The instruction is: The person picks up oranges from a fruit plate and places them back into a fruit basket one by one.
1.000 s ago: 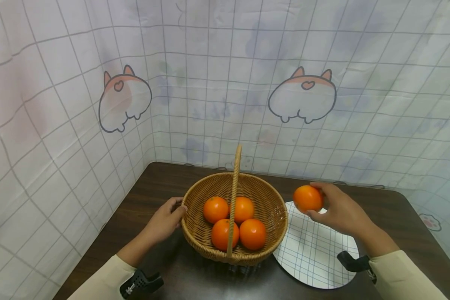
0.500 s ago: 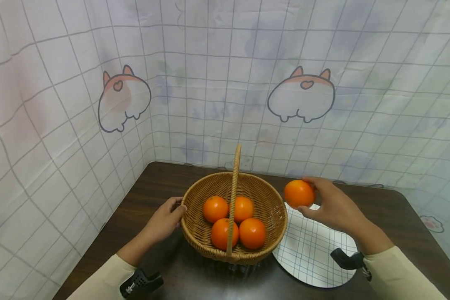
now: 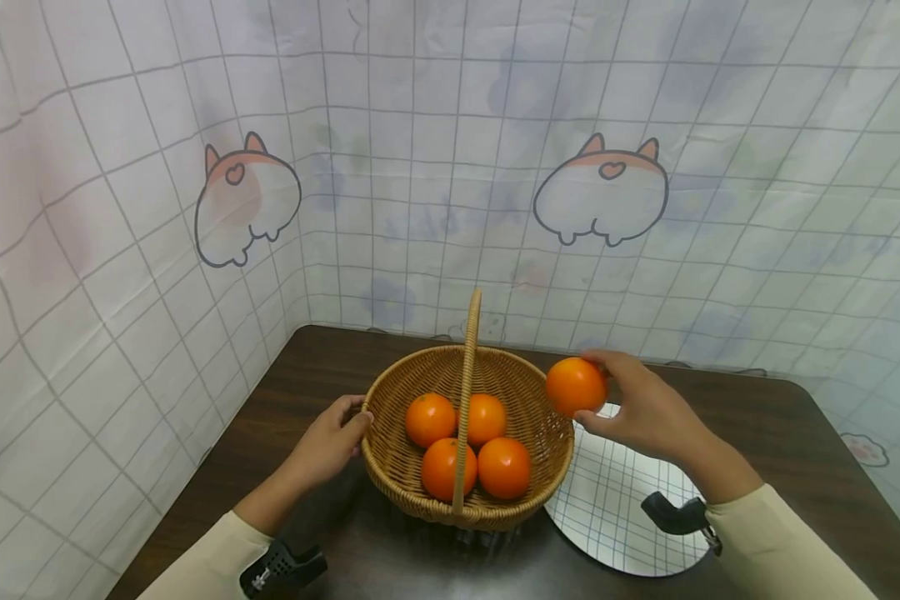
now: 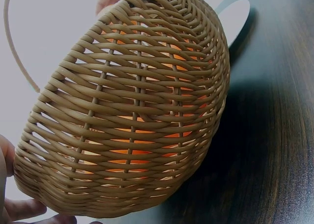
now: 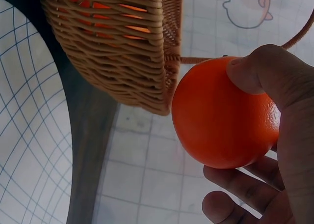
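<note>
A wicker basket (image 3: 390, 475) with a tall arched handle stands on the table, several oranges (image 3: 504, 468) lying inside it. My left hand (image 3: 328, 442) grips the basket's left rim, thumb on the near side of the edge; in the left wrist view its fingers (image 4: 24, 209) show at the lower left beside the weave. My right hand (image 3: 648, 408) holds another orange (image 3: 574, 387) between thumb and fingers, at the basket's right rim in the head view. From the right wrist, that orange (image 5: 223, 116) appears near the rim, the thumb pressed on its upper side.
A round white plate (image 3: 630, 508) with a blue grid pattern lies right of the basket, partly under its edge in the head view. The dark wooden table (image 3: 285, 367) meets a grid-patterned curtain (image 3: 420, 167) behind and at the left.
My right hand has carried the orange leftward, from above the plate to the basket's right rim. The left hand and the basket have stayed in place.
</note>
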`<state>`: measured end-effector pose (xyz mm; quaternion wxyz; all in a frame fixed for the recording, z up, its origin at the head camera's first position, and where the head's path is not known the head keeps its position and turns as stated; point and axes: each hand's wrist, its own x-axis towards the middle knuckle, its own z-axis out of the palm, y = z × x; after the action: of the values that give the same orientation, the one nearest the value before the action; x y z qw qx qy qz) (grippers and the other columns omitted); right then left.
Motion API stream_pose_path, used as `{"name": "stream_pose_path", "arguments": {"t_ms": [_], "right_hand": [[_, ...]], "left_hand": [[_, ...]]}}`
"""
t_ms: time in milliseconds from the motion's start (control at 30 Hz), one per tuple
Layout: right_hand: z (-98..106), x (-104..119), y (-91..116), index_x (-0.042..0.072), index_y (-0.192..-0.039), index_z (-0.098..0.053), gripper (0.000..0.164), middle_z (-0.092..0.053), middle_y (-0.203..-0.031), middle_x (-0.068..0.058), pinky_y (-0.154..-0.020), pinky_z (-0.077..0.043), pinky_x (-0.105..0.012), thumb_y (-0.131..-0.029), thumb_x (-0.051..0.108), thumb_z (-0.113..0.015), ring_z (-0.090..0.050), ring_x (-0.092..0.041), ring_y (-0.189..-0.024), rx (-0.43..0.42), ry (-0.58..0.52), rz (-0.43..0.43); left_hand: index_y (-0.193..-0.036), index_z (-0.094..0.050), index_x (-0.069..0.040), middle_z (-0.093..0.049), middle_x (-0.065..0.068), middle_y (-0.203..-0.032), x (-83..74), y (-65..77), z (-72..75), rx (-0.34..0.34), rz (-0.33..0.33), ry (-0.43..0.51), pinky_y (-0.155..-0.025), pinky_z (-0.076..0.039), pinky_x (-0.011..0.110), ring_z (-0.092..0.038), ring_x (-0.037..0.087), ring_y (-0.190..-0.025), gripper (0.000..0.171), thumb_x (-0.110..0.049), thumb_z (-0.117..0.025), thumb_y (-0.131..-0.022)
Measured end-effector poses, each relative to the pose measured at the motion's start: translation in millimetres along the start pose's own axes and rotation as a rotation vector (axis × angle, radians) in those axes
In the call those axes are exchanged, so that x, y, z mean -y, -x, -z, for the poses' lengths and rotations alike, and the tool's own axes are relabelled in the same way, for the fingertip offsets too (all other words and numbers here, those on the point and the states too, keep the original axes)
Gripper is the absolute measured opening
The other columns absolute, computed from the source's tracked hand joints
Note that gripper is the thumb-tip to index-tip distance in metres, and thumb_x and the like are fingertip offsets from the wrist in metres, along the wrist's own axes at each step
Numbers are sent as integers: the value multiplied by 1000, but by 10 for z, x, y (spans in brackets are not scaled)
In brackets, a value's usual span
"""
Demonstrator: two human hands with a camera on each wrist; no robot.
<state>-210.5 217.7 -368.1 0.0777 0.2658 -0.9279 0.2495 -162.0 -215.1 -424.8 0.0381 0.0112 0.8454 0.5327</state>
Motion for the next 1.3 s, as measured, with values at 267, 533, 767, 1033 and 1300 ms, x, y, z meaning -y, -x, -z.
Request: {"name": "stream_pose_path", "arguments": {"t_ms": [267, 533, 767, 1033, 1300], "right_hand": [[-75, 81, -61, 9, -147, -47, 80, -57, -137, -13, -88, -55, -53, -82, 32, -87, -63, -30, -110, 11, 5, 11], [-180, 138, -108, 11, -147, -48, 80, -59, -135, -10, -87, -56, -50, -81, 34, -87, -64, -26, -107, 29, 3, 24], [-246, 186, -143, 10, -147, -48, 80, -59, -134, -9, -85, -56, -48, -81, 36, -87, -65, -24, -105, 47, 8, 22], [-322, 201, -172, 14, -148, -48, 80, -60, -132, -6, -84, -56, -46, -82, 38, -87, -64, -22, -106, 67, 1, 6], [-355, 205, -150, 16, -150, -49, 76, -60, -135, -7, -88, -55, -55, -85, 36, -84, -63, -28, -113, 96, -16, -19]], "left_hand": [[-149, -44, -1, -59, 17, -124, 1, -4, 9, 6, -2, 1, -79, -53, 44, -58, 23, -87, 50, -30, -48, -109], [-150, -44, -1, -58, 18, -131, 0, 2, 6, 1, 8, -9, -84, -55, 46, -62, 23, -97, 50, -30, -48, -109], [-150, -43, -1, -58, 18, -133, 4, 5, 9, 2, 3, -9, -85, -55, 45, -62, 23, -99, 51, -31, -48, -109], [-150, -43, -1, -59, 17, -126, 0, 6, 10, 8, -4, -4, -81, -54, 44, -59, 22, -89, 50, -30, -47, -109], [-150, -43, -1, -58, 18, -127, 0, -2, -4, 11, 2, 11, -84, -54, 46, -60, 23, -91, 49, -29, -47, -109]]}}
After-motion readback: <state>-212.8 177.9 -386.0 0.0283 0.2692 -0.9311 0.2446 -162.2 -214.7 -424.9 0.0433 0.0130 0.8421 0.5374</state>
